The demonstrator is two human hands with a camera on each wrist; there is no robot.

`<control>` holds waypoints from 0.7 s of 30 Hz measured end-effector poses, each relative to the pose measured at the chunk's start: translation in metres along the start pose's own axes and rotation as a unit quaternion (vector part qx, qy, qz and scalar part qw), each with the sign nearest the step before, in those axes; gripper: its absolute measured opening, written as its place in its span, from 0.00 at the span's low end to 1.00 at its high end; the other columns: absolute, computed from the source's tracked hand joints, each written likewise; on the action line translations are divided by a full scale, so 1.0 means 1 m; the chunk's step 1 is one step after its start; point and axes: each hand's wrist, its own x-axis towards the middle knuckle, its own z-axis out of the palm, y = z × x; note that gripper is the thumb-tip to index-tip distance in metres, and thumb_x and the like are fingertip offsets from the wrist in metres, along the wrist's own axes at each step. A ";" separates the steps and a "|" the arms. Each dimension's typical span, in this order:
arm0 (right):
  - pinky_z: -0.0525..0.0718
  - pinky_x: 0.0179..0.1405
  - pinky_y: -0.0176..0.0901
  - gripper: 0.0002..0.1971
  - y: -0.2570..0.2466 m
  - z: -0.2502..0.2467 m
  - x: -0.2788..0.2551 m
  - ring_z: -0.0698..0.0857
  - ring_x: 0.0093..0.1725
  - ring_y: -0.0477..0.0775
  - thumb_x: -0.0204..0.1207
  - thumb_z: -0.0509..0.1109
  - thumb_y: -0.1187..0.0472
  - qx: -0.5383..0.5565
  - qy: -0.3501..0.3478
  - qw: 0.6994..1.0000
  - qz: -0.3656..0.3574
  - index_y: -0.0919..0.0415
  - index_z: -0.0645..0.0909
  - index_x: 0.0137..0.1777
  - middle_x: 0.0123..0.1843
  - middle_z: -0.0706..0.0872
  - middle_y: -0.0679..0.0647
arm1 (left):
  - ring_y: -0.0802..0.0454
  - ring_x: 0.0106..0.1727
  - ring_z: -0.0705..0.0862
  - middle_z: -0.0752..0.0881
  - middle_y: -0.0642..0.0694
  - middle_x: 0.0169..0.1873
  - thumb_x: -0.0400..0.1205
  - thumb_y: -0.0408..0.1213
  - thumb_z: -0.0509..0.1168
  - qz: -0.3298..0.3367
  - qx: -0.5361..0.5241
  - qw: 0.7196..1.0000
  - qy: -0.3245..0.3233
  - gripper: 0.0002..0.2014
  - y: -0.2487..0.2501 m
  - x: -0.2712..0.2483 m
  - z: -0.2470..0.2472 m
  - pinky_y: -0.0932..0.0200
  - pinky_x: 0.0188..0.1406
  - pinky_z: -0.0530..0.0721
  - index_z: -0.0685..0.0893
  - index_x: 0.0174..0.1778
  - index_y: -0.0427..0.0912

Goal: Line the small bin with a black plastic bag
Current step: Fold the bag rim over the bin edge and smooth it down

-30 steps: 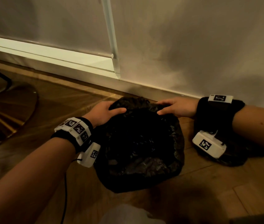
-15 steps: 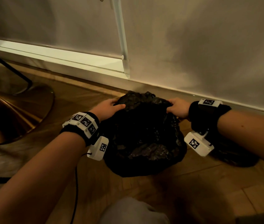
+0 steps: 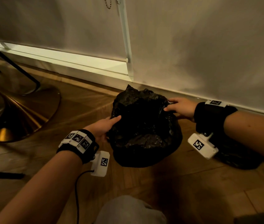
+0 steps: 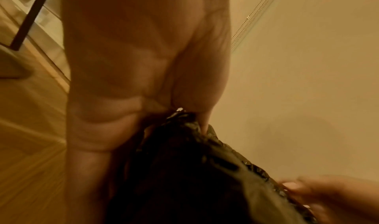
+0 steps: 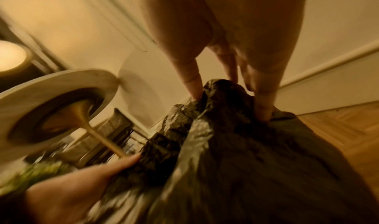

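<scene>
A crumpled black plastic bag is draped over the small bin, which stands on the wooden floor close to the wall and is hidden under the plastic. My left hand holds the bag's left edge, thumb on top and fingers underneath. In the left wrist view the plastic bunches between thumb and fingers. My right hand pinches the bag at the far right rim. In the right wrist view its thumb and fingers squeeze a fold of the bag.
A second dark bag lies on the floor under my right forearm. A gold pedestal table base stands at the left. The wall and skirting run just behind the bin. My grey knee is at the bottom edge.
My left hand has slid from the bag's far left rim down along its left side. The right hand has stayed at the far right rim. The bag's far edge now peaks upward.
</scene>
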 end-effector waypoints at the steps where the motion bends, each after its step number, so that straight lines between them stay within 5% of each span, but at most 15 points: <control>1: 0.82 0.59 0.55 0.32 0.003 -0.002 -0.004 0.79 0.64 0.56 0.76 0.71 0.61 -0.016 -0.006 1.000 0.006 0.55 0.65 0.80 0.68 0.77 0.50 | 0.46 0.51 0.88 0.86 0.48 0.56 0.85 0.56 0.60 0.002 -0.009 1.000 0.002 0.25 0.001 -0.001 0.002 0.50 0.39 0.91 0.72 0.76 0.50; 3: 0.87 0.54 0.59 0.32 0.010 -0.003 -0.008 0.80 0.65 0.61 0.76 0.72 0.58 -0.055 -0.028 0.997 0.036 0.52 0.65 0.79 0.69 0.76 0.51 | 0.49 0.51 0.87 0.86 0.48 0.56 0.85 0.54 0.60 0.001 -0.032 0.999 0.005 0.24 0.001 -0.001 0.003 0.52 0.44 0.89 0.73 0.76 0.49; 5: 0.90 0.44 0.59 0.30 0.015 0.002 -0.011 0.80 0.65 0.65 0.77 0.70 0.58 -0.047 -0.057 0.995 0.070 0.51 0.66 0.79 0.74 0.74 0.54 | 0.45 0.57 0.87 0.87 0.47 0.61 0.84 0.55 0.62 -0.002 -0.046 0.999 0.005 0.25 0.001 0.001 0.002 0.42 0.59 0.86 0.74 0.76 0.49; 8: 0.89 0.32 0.51 0.24 0.017 0.012 -0.009 0.79 0.67 0.67 0.80 0.65 0.61 -0.004 -0.068 0.994 0.084 0.55 0.69 0.76 0.74 0.74 0.57 | 0.42 0.63 0.86 0.87 0.45 0.64 0.84 0.53 0.63 0.004 -0.069 0.998 -0.002 0.24 -0.001 0.007 -0.001 0.37 0.69 0.80 0.75 0.75 0.50; 12: 0.88 0.39 0.55 0.27 0.015 0.018 -0.004 0.81 0.66 0.64 0.78 0.66 0.60 0.026 -0.056 0.995 0.081 0.53 0.68 0.77 0.73 0.75 0.59 | 0.44 0.59 0.87 0.86 0.44 0.64 0.85 0.52 0.62 0.015 -0.082 0.996 0.013 0.23 0.003 0.006 0.003 0.47 0.53 0.87 0.75 0.75 0.48; 17: 0.85 0.35 0.46 0.27 0.009 0.018 -0.013 0.78 0.68 0.61 0.79 0.67 0.57 -0.002 -0.014 0.998 0.059 0.53 0.67 0.77 0.73 0.74 0.53 | 0.44 0.54 0.86 0.84 0.48 0.64 0.81 0.59 0.63 0.044 -0.003 0.997 0.056 0.27 -0.001 -0.003 -0.008 0.55 0.32 0.88 0.70 0.76 0.59; 21: 0.87 0.33 0.47 0.20 0.012 0.009 -0.021 0.80 0.63 0.59 0.78 0.70 0.63 0.032 0.019 0.999 0.032 0.59 0.76 0.69 0.65 0.79 0.57 | 0.50 0.60 0.82 0.82 0.54 0.63 0.80 0.61 0.64 0.096 0.057 0.987 0.115 0.25 -0.014 -0.015 -0.023 0.53 0.44 0.82 0.75 0.74 0.59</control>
